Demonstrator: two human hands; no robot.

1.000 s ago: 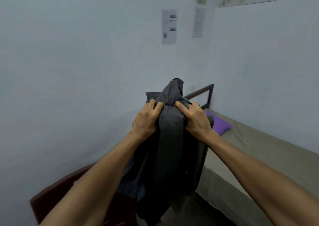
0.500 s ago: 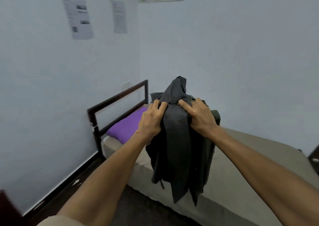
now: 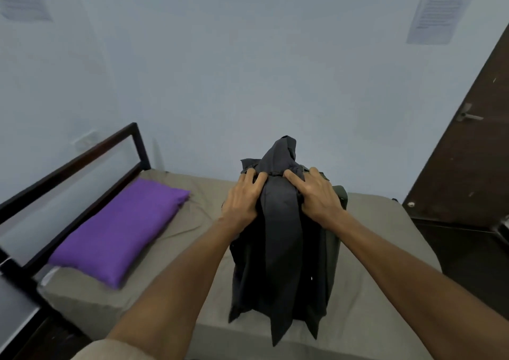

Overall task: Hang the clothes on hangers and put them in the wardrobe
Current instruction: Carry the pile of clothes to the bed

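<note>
A bundle of dark grey clothes [image 3: 281,252] hangs in the air over the bed, held up near its top. My left hand [image 3: 243,200] grips the bundle's left side with curled fingers. My right hand [image 3: 316,197] grips its right side the same way. A peak of cloth sticks up between the two hands, and the loose ends dangle down to just above the mattress. No hanger and no wardrobe show in the head view.
A bed with a grey-brown sheet [image 3: 385,252] fills the lower middle. A purple pillow [image 3: 121,230] lies at its left end by the dark headboard frame [image 3: 82,156]. A dark wooden door [image 3: 465,153] stands at the right. Papers hang on the pale wall.
My view has swung right from the wall and chair to face the bed squarely. Both hands keep the same grip on the clothes, which now hang over the mattress.
</note>
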